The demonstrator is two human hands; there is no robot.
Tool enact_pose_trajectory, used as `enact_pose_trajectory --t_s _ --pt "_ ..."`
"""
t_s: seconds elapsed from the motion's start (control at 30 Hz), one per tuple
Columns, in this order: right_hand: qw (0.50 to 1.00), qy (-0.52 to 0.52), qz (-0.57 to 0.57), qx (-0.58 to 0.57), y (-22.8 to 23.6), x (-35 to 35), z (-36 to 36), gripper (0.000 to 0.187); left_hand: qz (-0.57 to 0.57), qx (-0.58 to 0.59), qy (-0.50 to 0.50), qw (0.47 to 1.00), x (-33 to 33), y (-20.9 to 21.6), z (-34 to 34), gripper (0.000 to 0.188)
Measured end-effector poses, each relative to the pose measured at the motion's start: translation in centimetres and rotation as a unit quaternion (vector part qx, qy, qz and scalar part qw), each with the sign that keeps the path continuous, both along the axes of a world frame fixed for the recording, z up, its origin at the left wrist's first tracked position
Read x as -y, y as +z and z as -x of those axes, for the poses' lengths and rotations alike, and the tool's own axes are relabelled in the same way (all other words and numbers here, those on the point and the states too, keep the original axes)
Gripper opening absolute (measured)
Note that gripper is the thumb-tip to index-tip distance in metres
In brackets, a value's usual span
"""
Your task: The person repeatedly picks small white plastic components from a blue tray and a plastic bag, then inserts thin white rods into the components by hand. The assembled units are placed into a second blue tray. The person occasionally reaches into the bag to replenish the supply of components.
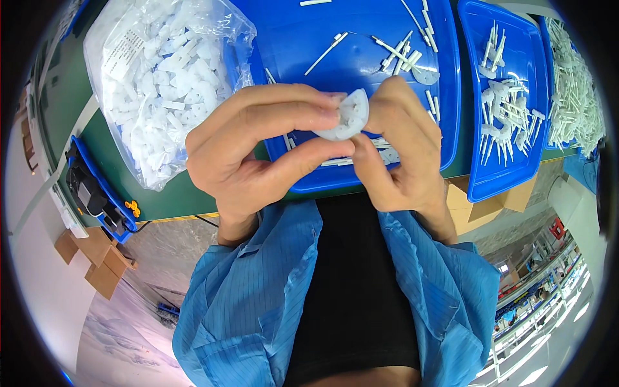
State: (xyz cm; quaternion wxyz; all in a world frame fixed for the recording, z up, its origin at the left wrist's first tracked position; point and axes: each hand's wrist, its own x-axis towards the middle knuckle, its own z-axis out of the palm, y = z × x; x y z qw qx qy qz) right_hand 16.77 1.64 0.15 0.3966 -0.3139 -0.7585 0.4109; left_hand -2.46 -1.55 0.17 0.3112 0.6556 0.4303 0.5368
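A white, half-round plastic part (352,116) with small holes is held up above the large blue tray (284,32). My left hand (258,142) pinches it between the fingers and thumb from the left. From the right, my right hand (403,145) is closed at its edge, with the thumb tip touching its lower side. Whether the right fingers also hold a smaller piece is hidden. Below, in the tray, lie thin white rods (327,53) and another half-round white part (425,76) beside several short rods.
A clear plastic bag (167,84) full of white parts lies left of the tray on the green table (184,203). To the right, a smaller blue tray (477,177) carries rod-and-disc assemblies (506,113), with a heap of similar pieces (576,90) beyond. Cardboard boxes (480,209) stand below the table edge.
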Motion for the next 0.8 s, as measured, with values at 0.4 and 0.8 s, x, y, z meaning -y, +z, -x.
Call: enact_pose_trajectory --t_s 0.4,0.8 --pt "0.995 0.052 0.08 -0.009 0.2 -0.1 -0.2 0.015 -0.139 -0.068 0.017 0.988 -0.9 -1.1 -0.1 0.047" --pt "0.995 0.044 0.081 -0.02 -0.1 0.2 -0.2 0.015 -0.14 -0.042 0.032 0.989 -0.7 -1.3 -0.7 0.037"
